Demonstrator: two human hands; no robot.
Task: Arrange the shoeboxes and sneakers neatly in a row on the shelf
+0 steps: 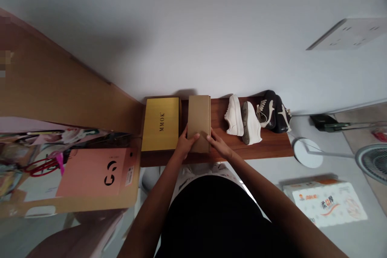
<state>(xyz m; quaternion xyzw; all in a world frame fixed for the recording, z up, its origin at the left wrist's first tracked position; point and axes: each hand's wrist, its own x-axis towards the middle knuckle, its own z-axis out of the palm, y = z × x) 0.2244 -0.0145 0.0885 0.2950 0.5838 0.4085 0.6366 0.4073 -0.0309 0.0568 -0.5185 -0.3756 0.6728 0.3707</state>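
Note:
A plain brown cardboard box (198,115) is gripped between my two hands over the wooden shelf (219,109). My left hand (186,144) holds its near left corner, thumb on top. At the near right edge, my right hand (220,144) presses with its fingers along the side. To the left lies a yellow shoebox (161,125) marked MMOK. White sneakers (234,116) sit right of the brown box, one of them tipped on its side. Farther right are dark sneakers (267,109) with pale laces. Whether the brown box rests fully on the shelf I cannot tell.
A cardboard carton (121,203) at left bears a pink box (93,171), red-handled scissors (42,166) and clutter. On the floor at right are a tissue pack (329,203), a round white base (307,153) and a fan (373,163). A wall socket (352,34) is upper right.

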